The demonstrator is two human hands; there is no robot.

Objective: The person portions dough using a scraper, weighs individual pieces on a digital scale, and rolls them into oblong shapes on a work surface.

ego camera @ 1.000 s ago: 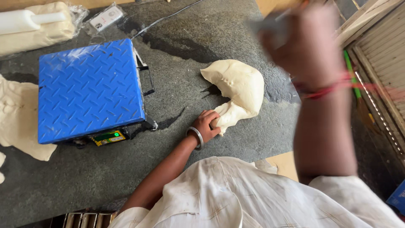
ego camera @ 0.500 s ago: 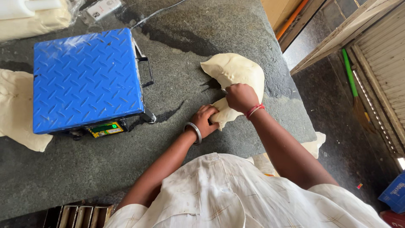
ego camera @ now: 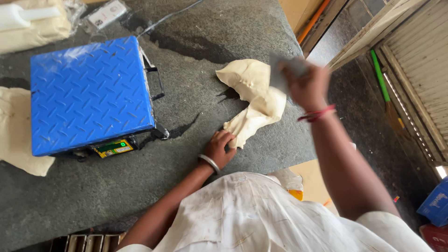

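a large slab of pale dough [ego camera: 254, 100] is lying near the right edge of the dark stone bench [ego camera: 196, 42]. its lower tip is being pinched and held down by the left hand [ego camera: 221, 148], closed on it. a flat grey scraper [ego camera: 284, 70], blurred, is being gripped by the right hand [ego camera: 305, 86], raised over the slab's upper part. a blue platform scale [ego camera: 88, 93] is standing toward the left edge, well apart from the dough.

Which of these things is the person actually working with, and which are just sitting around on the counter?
In use:
dough, pinned by the left hand
blurred flat tool raised in the right hand

Lying about:
blue scale
dough pile at left
bagged dough
green-handled broom
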